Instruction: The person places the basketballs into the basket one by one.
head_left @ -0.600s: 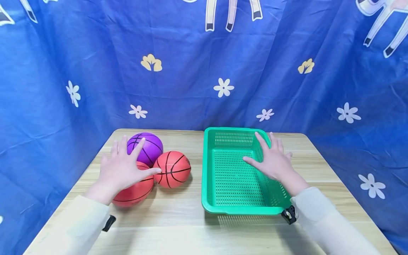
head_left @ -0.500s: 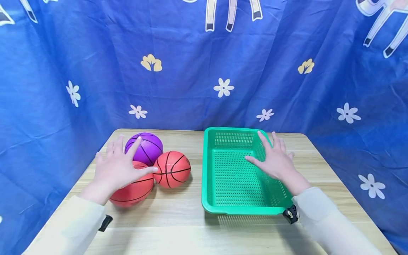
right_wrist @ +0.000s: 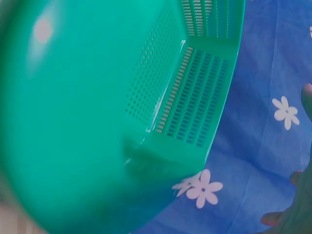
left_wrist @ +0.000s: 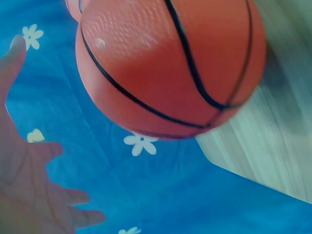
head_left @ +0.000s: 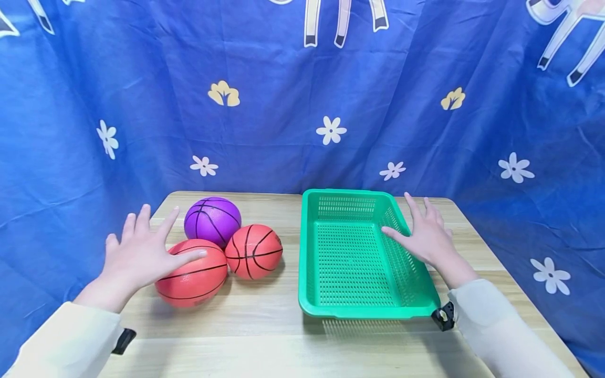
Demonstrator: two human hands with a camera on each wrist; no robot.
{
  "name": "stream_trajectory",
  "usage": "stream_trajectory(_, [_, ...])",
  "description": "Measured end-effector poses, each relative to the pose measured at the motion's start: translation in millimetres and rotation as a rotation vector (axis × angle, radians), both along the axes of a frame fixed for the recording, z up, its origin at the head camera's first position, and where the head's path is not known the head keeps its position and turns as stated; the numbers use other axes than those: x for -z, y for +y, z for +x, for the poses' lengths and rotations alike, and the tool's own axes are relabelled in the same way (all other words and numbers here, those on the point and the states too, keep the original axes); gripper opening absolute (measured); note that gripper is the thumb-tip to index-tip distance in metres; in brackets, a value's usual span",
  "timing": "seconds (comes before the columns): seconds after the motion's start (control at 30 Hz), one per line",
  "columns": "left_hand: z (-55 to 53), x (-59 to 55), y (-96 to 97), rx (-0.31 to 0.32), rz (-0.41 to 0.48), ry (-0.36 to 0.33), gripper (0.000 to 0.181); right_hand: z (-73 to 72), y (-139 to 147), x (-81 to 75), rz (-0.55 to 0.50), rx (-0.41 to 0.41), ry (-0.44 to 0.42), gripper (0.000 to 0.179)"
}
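Three basketballs sit close together at the left of the table. The larger orange-red basketball (head_left: 200, 286) is nearest, a purple basketball (head_left: 212, 218) is behind it, and a smaller orange-red basketball (head_left: 257, 252) lies to its right. My left hand (head_left: 137, 257), fingers spread, hovers beside the larger ball and overlaps its left side in the head view. The left wrist view shows a gap between palm and ball. A green perforated basket (head_left: 304, 257) stands right of the balls with nothing in it. Over its right rim hovers my right hand (head_left: 427, 239), fingers spread and holding nothing.
A light wooden table (head_left: 264, 346) carries everything. Blue cloth (head_left: 274, 142) printed with flowers and animals hangs behind it and along both sides. A strip of bare wood separates the balls from the basket. Each wrist wears a black strap.
My left hand has moved left, uncovering more of the purple and the larger orange-red ball. My right hand has shifted right, from over the basket's inside to its right rim. Balls and basket stay put.
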State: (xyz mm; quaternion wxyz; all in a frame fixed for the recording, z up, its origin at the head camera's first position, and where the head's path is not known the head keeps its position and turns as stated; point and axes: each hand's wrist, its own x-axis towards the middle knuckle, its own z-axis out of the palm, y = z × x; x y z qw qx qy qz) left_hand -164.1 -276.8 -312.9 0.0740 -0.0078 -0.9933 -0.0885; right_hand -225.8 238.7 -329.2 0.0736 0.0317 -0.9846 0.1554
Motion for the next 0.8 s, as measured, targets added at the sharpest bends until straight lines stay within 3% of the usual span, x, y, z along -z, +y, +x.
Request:
stream_trajectory(0.4, [9.5,12.2,-25.3,-0.02,0.06,-0.008,0.116,1.4,28,9.3,-0.094,0.022,-0.022,0.109])
stream_trajectory(0.8, [10.0,31.9,-39.2,0.029,0.171,-0.082,0.121,3.7,48,29.6,-0.239,0.02,-0.119,0.112])
